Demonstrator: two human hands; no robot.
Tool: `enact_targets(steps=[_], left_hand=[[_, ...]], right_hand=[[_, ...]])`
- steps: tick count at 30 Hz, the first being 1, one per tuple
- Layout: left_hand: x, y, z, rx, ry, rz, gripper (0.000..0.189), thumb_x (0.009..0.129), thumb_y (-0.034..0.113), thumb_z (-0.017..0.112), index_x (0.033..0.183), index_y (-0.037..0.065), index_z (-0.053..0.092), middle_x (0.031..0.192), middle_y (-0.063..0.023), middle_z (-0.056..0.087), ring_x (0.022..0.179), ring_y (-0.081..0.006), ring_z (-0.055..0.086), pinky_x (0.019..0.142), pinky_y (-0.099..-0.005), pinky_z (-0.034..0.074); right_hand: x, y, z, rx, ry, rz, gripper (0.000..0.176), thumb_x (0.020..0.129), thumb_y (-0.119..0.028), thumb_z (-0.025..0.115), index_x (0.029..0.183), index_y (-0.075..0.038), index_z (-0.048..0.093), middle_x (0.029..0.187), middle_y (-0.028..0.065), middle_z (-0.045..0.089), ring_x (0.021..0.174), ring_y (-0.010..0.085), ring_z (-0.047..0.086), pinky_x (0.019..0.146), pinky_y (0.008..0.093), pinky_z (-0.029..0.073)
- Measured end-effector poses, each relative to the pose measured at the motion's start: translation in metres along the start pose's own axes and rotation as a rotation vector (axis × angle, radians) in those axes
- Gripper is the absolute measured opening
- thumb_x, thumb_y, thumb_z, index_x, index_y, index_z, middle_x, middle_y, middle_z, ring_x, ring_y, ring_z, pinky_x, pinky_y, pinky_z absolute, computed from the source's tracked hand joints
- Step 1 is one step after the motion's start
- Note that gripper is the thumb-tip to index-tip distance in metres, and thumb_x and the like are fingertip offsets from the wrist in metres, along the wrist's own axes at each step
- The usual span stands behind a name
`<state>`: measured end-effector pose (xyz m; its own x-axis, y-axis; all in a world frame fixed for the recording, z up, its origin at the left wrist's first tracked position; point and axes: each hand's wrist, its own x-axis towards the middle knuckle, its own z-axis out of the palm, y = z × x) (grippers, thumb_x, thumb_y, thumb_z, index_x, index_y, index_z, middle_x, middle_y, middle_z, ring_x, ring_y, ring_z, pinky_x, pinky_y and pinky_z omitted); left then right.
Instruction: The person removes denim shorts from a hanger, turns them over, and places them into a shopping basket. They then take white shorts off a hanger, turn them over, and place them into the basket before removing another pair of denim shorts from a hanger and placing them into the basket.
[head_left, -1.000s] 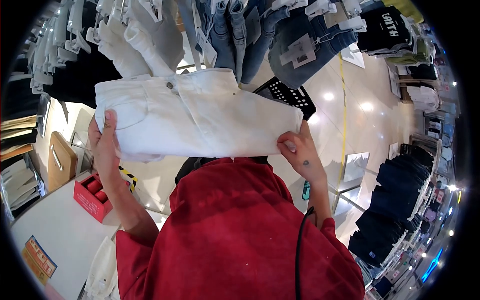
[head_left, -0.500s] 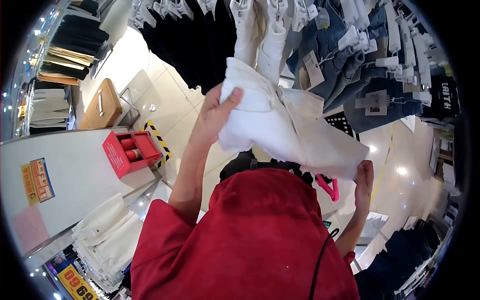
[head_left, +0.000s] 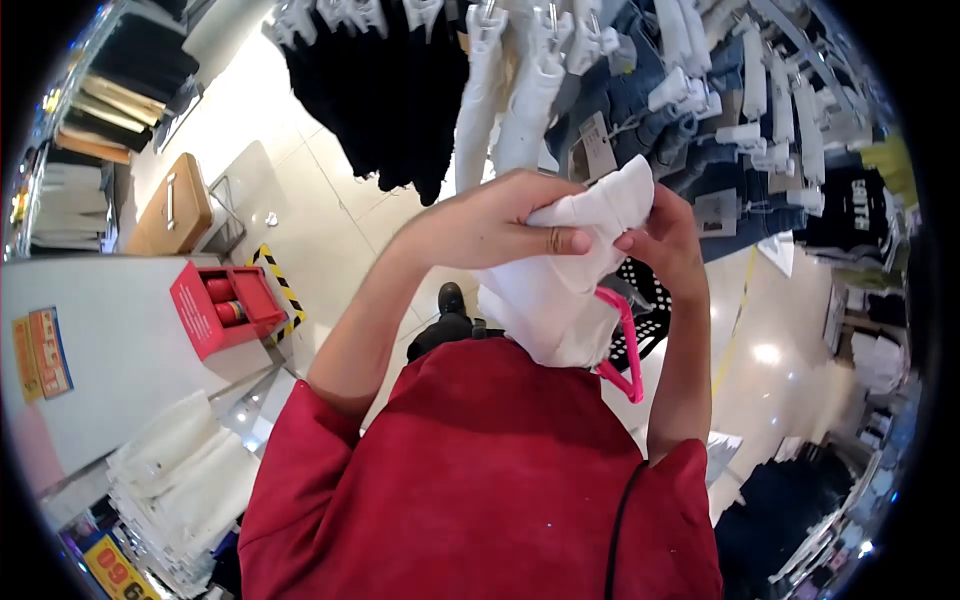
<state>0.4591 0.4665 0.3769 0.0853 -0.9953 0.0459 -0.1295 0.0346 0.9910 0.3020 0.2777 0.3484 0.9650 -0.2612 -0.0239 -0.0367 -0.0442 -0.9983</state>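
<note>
In front of my chest, both hands grip a pair of white denim shorts (head_left: 560,310), bunched and folded with its waistband upward. My left hand (head_left: 510,222) is closed on the upper left part, its thumb lying across the front of the cloth. My right hand (head_left: 670,240) pinches the upper right edge of the waistband. The lower part of the shorts hangs down close to my red shirt. Just below my right hand is a black perforated basket (head_left: 655,325) with a pink handle (head_left: 632,350), partly hidden by the cloth.
Ahead hang black shorts (head_left: 380,100), white garments (head_left: 530,100) and blue denim (head_left: 655,130) with tags, on white clip hangers. To the left stand a white counter (head_left: 110,330), a red fire extinguisher box (head_left: 225,305) and a tan stool (head_left: 172,210). A white pile of clothes (head_left: 185,480) lies at lower left.
My right hand has moved left and up, close to my left hand. The shorts, stretched out sideways before, are now gathered and folded between both hands.
</note>
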Motion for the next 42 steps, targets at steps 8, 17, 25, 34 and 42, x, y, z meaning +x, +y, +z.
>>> enact_targets(steps=[8,17,25,34,42], left_hand=[[-0.041,-0.07,-0.016,0.147,0.052,-0.173,0.056,0.07,0.026,0.076,0.117,0.003,0.057,0.097,-0.0126,0.065,0.088,-0.0209,0.061,0.08,-0.0297,0.047],[-0.059,-0.107,-0.029,-0.096,0.258,-0.25,0.028,0.076,0.019,0.072,0.094,-0.002,0.065,0.077,-0.0008,0.062,0.071,-0.0072,0.057,0.063,-0.0221,0.047],[-0.074,-0.109,-0.024,-0.563,0.746,0.06,0.02,0.09,0.014,0.058,0.106,0.003,0.056,0.078,0.0016,0.058,0.063,-0.0039,0.05,0.055,-0.0214,0.041],[-0.069,-0.084,-0.013,-0.757,0.843,0.122,0.025,0.095,0.018,0.051,0.114,0.002,0.052,0.1,-0.0006,0.06,0.092,-0.0069,0.054,0.078,-0.0248,0.045],[-0.065,-0.088,-0.001,-0.307,0.499,-0.107,0.037,0.086,0.005,0.061,0.12,-0.002,0.051,0.101,-0.0072,0.061,0.084,-0.0118,0.06,0.069,-0.0266,0.053]], right_hand=[[-0.016,-0.072,-0.001,-0.281,0.165,-0.045,0.03,0.074,-0.025,0.078,0.082,-0.003,0.058,0.072,-0.0053,0.054,0.064,0.0014,0.045,0.054,0.0173,0.035],[-0.015,-0.111,-0.045,-0.374,0.346,-0.075,0.037,0.082,-0.025,0.071,0.104,0.003,0.061,0.089,0.0019,0.063,0.076,0.0054,0.054,0.071,0.0188,0.042],[-0.021,-0.109,-0.073,-0.285,0.461,0.022,0.042,0.086,-0.026,0.066,0.113,0.005,0.057,0.095,0.0053,0.064,0.081,0.0078,0.058,0.074,0.0206,0.045],[-0.022,-0.105,-0.077,-0.193,0.493,-0.007,0.041,0.087,-0.026,0.064,0.113,0.005,0.057,0.098,0.006,0.064,0.085,0.0084,0.058,0.077,0.0211,0.045],[-0.026,-0.106,-0.085,-0.119,0.592,-0.042,0.037,0.089,-0.024,0.061,0.114,0.003,0.055,0.102,0.007,0.063,0.088,0.011,0.06,0.078,0.0242,0.047]])
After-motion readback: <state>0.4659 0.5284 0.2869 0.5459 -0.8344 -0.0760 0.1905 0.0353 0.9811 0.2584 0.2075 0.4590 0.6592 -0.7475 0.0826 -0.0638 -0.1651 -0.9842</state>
